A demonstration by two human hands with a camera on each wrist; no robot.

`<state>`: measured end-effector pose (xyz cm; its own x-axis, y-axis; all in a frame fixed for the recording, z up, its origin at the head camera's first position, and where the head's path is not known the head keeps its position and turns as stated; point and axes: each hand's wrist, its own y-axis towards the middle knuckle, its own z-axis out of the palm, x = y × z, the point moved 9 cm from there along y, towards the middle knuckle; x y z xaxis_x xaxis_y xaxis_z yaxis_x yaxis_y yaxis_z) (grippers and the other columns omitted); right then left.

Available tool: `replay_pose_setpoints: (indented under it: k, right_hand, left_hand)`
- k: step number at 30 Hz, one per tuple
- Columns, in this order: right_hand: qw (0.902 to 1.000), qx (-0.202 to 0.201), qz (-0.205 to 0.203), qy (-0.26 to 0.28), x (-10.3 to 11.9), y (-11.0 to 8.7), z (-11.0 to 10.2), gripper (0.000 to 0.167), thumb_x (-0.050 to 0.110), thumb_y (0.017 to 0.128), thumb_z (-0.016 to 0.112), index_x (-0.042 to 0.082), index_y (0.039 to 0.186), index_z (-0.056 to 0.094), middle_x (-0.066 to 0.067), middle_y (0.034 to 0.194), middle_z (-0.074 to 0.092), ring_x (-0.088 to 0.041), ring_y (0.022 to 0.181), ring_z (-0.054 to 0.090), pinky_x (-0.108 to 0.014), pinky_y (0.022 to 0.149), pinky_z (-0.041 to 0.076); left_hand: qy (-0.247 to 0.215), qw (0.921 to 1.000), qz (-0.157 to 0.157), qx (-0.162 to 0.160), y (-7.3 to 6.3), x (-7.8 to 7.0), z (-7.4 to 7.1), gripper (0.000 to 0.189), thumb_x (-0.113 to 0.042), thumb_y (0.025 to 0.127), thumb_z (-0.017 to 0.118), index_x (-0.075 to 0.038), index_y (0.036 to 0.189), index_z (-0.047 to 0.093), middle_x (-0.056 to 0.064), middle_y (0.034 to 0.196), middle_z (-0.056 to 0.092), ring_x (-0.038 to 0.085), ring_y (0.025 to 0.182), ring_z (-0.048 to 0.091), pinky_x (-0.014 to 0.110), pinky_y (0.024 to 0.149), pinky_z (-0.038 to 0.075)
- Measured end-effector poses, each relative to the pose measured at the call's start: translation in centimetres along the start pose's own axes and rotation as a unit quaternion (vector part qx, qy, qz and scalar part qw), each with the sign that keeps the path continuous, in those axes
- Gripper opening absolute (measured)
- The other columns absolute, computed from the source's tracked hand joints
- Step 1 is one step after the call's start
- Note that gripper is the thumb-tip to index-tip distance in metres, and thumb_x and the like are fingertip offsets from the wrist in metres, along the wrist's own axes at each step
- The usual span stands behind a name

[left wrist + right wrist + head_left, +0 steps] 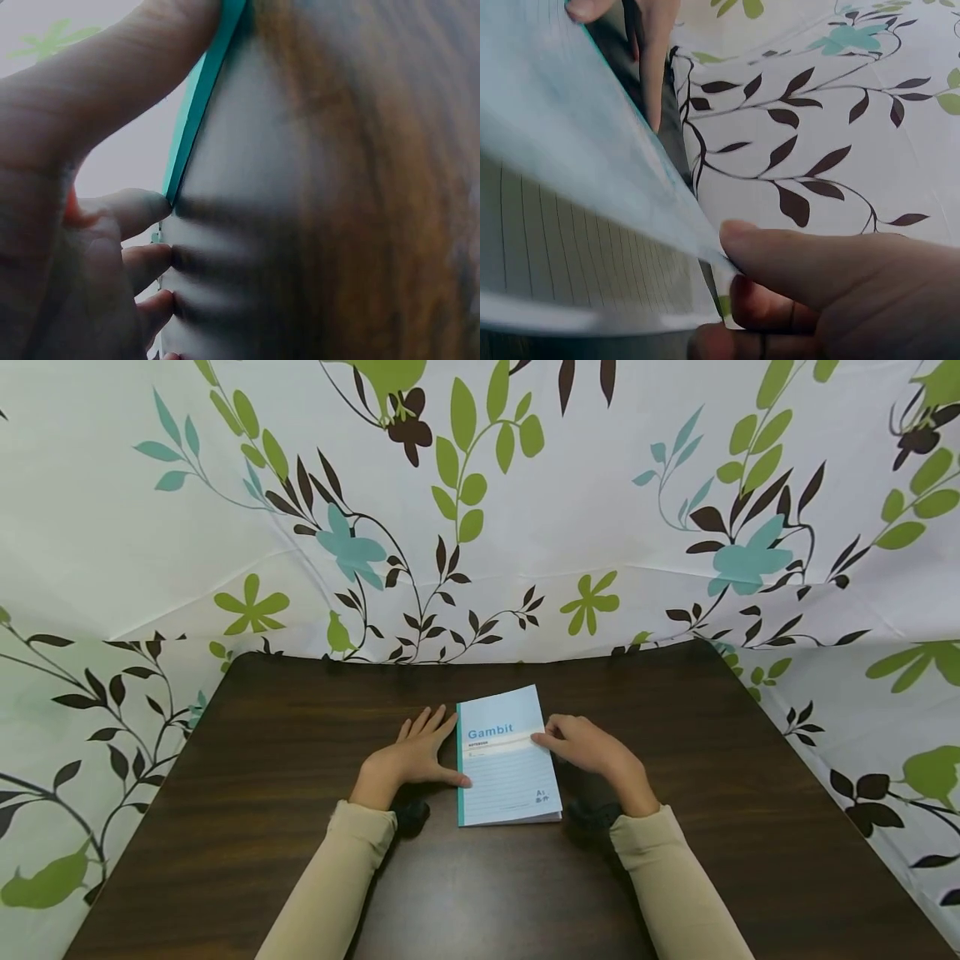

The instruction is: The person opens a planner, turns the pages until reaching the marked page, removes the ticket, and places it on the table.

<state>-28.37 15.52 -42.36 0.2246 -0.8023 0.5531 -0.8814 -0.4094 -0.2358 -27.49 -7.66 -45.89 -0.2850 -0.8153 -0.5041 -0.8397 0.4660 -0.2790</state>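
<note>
A light-blue notebook (pixel 504 793) titled "Gambit" lies on the dark table with its teal spine (pixel 193 112) on the left. My left hand (pixel 411 758) is spread beside that spine. Its thumb rests on the cover's left side, while the straight fingers touch the table around the spine's upper end. At the opposite edge, my right hand (pixel 596 750) pinches the front cover (pixel 562 97) between thumb and curled fingers. In the right wrist view the cover bends up from a lined page (pixel 562 255) beneath it.
Dark wood-grain table (pixel 300 860) extends around the notebook on all sides. A white cloth (pixel 570 510) printed with green, blue and brown leaves hangs behind the table's far edge and continues along both sides. Dark wrist-worn devices (pixel 592 817) sit under the forearms.
</note>
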Motion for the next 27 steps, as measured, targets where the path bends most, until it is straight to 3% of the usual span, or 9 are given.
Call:
replay_pose_setpoints:
  k: [4,8,19,24,27]
  right_hand:
    - [0.9996,-0.005,-0.018,0.022,0.6,0.0,-0.2,0.029,0.031,0.108,0.057,0.007,0.092,0.059,-0.005,0.074,0.058,-0.016,0.066,0.052,-0.029,0.059,0.041]
    - [0.9991,-0.016,-0.023,0.031,0.8,0.0,-0.6,0.027,0.024,0.109,0.056,0.006,0.093,0.066,-0.005,0.071,0.058,-0.016,0.064,0.051,-0.029,0.059,0.041]
    - [0.9969,-0.037,-0.043,0.054,1.4,0.0,-1.0,0.027,0.022,0.108,0.056,0.004,0.095,0.071,-0.012,0.079,0.065,-0.015,0.068,0.057,-0.029,0.062,0.046]
    - [0.9888,-0.069,-0.082,0.103,2.7,-0.2,-1.4,0.028,0.028,0.11,0.054,0.005,0.109,0.07,-0.015,0.088,0.066,-0.019,0.077,0.059,-0.032,0.069,0.048]
    - [0.9848,-0.073,-0.094,0.126,3.4,-0.4,-1.3,0.038,0.034,0.111,0.051,0.004,0.129,0.066,-0.015,0.109,0.07,-0.026,0.096,0.067,-0.038,0.082,0.057]
  left_hand:
    - [0.002,1.0,-0.001,0.001,0.0,0.0,0.0,0.124,-0.064,0.082,0.08,-0.011,0.169,0.01,0.02,0.176,-0.002,0.045,0.163,-0.003,0.068,0.129,0.001]
    - [0.0,1.0,-0.002,0.002,0.1,0.1,0.0,0.124,-0.064,0.082,0.08,-0.011,0.169,0.009,0.019,0.176,-0.002,0.044,0.163,-0.004,0.068,0.129,-0.001]
    - [-0.008,0.9999,0.009,0.01,0.3,0.4,0.4,0.123,-0.068,0.083,0.076,-0.012,0.169,0.008,0.018,0.176,-0.005,0.043,0.163,-0.008,0.066,0.129,-0.005]
    - [-0.023,0.9997,0.003,0.009,0.4,1.4,0.5,0.104,-0.068,0.094,0.061,-0.02,0.169,0.008,0.01,0.178,-0.004,0.035,0.164,-0.01,0.061,0.131,-0.007]
    - [-0.032,0.9995,0.003,0.005,0.5,1.6,0.3,0.093,-0.069,0.099,0.052,-0.023,0.169,0.011,0.009,0.178,-0.001,0.035,0.164,-0.009,0.061,0.131,-0.007]
